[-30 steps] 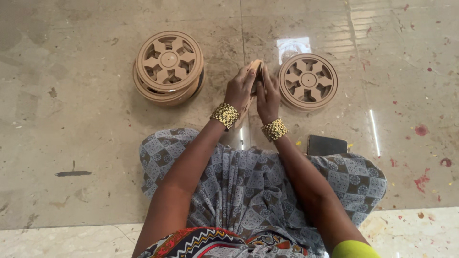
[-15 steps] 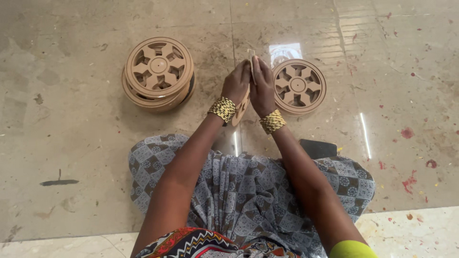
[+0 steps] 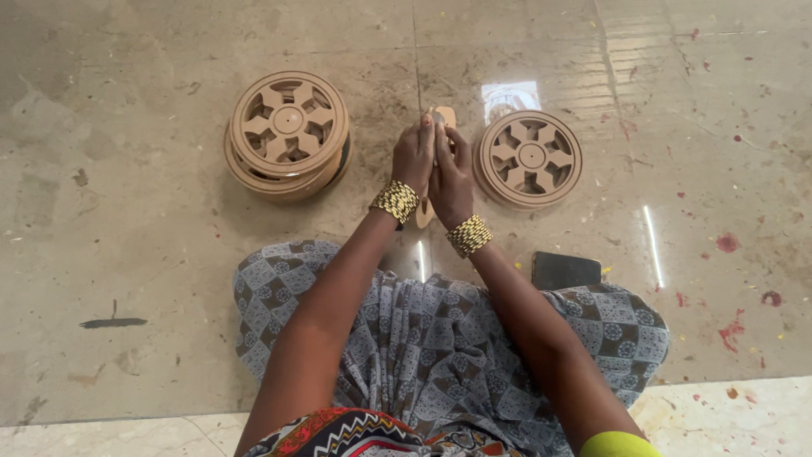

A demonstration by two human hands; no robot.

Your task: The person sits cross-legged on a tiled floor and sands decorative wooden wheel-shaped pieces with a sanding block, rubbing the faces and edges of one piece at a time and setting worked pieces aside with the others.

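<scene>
A thin, light brown wooden piece (image 3: 441,118) stands on its edge between the two palms, just above the floor and in front of the person's knees. The left hand (image 3: 414,156) and the right hand (image 3: 451,173) are pressed flat against it from both sides, so both hold it tight. To do this well, it seems best to keep the palms flat and even, so the piece stays straight and does not slip. Just right of the piece lies one round brown wooden disc with cut-out spokes (image 3: 529,157). Left of the piece stands one stack of the same round discs (image 3: 288,134). One dark flat phone (image 3: 566,270) lies near the right knee.
</scene>
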